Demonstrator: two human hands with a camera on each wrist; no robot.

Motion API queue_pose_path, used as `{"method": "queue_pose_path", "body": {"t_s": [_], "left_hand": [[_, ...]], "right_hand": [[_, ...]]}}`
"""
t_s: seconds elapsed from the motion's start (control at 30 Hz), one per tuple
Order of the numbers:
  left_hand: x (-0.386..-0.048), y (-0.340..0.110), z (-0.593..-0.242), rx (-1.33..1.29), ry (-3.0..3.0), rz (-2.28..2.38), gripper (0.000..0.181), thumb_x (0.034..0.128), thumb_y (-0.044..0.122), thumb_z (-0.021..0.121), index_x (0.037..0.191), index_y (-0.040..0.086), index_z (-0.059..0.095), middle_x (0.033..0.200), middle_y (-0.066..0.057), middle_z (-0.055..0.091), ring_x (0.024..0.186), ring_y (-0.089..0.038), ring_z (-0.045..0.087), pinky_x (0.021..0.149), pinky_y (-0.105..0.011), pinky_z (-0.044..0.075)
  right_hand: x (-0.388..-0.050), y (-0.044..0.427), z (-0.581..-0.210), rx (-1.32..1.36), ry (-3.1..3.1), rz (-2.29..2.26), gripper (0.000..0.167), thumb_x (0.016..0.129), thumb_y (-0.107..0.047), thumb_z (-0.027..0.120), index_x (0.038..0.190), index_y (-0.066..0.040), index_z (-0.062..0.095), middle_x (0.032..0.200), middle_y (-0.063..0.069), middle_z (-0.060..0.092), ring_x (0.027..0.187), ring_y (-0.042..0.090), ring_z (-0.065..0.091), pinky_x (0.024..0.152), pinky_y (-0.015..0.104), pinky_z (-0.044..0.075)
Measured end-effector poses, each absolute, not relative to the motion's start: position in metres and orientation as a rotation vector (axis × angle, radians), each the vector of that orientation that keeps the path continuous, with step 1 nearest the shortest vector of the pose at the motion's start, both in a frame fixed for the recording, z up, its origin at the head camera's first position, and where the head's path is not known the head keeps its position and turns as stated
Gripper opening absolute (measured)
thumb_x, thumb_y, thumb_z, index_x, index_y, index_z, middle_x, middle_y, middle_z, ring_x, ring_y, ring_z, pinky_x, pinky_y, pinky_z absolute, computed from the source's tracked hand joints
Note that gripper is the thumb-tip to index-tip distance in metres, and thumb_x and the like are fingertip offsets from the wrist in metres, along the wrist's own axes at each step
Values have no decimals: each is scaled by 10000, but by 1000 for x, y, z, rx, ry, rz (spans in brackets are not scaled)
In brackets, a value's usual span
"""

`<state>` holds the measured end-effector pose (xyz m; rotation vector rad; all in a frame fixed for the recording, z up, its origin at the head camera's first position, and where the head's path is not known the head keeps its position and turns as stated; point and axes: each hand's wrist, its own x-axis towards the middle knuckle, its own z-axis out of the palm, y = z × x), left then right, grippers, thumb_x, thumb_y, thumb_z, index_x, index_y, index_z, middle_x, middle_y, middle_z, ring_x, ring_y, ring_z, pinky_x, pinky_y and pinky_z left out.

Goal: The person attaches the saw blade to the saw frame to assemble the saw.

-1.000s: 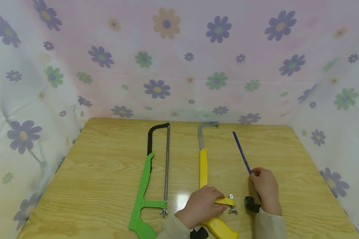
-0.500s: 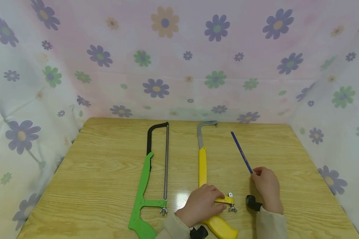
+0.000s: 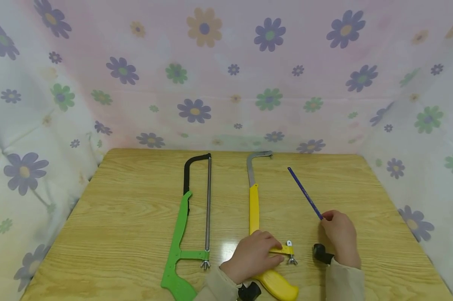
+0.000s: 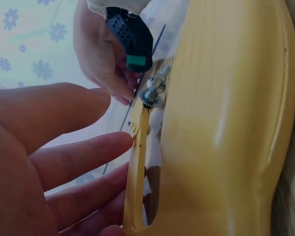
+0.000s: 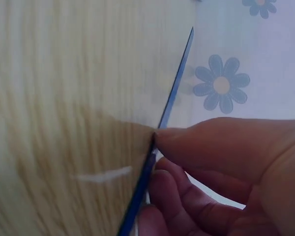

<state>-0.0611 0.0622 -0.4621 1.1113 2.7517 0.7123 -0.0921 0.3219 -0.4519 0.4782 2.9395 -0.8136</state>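
My right hand (image 3: pixel 341 236) pinches a thin blue hacksaw blade (image 3: pixel 304 192) between thumb and fingers; in the right wrist view the blade (image 5: pixel 176 88) runs out past the thumb tip on both sides. To its left lies a yellow hacksaw frame (image 3: pixel 254 209) with a grey bent front bar and no blade fitted. My left hand (image 3: pixel 252 255) rests over that frame near its handle. In the left wrist view the fingertips of the left hand (image 4: pixel 78 162) touch the frame's yellow cross arm (image 4: pixel 136 172), while the thumb stays off it. A wing nut (image 3: pixel 292 260) sits at the arm's end.
A green hacksaw (image 3: pixel 180 225) with a black front bar and a fitted grey blade (image 3: pixel 208 205) lies left of the yellow frame. All rest on a wooden table (image 3: pixel 128 209). Flower-patterned cloth (image 3: pixel 218 83) surrounds the table's back and sides.
My right hand has drifted slightly right, and the blue blade now slants more, its far end further left. The left hand has stayed on the yellow frame. The head view has shifted a little.
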Motion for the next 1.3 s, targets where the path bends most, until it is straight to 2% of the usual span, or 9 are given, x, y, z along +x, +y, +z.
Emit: {"method": "queue_pose_path", "body": {"t_s": [0.43, 0.67, 0.9, 1.13, 1.3], "left_hand": [[-62, 61, -461, 1112, 2726, 722, 257, 853, 479, 522, 1003, 316, 653, 994, 173, 562, 872, -10, 486, 671, -163, 402], [-62, 61, -462, 1128, 2732, 723, 269, 855, 479, 518, 1014, 309, 652, 993, 171, 560, 882, -8, 487, 680, -157, 402], [-61, 62, -462, 1103, 2753, 704, 283, 852, 478, 524, 1036, 301, 645, 1013, 166, 563, 891, -17, 491, 685, -172, 413], [-59, 62, -457, 984, 2789, 686, 297, 832, 485, 549, 1038, 290, 638, 1001, 158, 564, 863, -25, 491, 627, -188, 417], [-60, 62, -457, 944, 2778, 703, 302, 832, 478, 554, 1037, 272, 635, 966, 152, 566, 840, -24, 492, 620, -186, 418]], "right_hand": [[-89, 325, -448, 447, 2877, -860, 227, 853, -75, 513, 1009, 76, 577, 922, 202, 568, 808, 310, 513, 670, 423, 384], [-90, 324, -449, 444, 2848, -847, 196, 869, -81, 498, 1005, 36, 577, 930, 174, 571, 796, 283, 508, 652, 395, 380], [-89, 323, -446, 330, 2809, -843, 262, 847, -82, 521, 1073, 51, 529, 952, 188, 568, 801, 279, 530, 659, 404, 403], [-93, 322, -447, 230, 2742, -823, 220, 836, -168, 577, 969, 7, 582, 888, 102, 575, 753, 221, 510, 642, 375, 410], [-93, 325, -454, 197, 2764, -875, 245, 873, -213, 556, 1002, -6, 566, 929, 107, 575, 797, 227, 520, 637, 344, 410]]}}
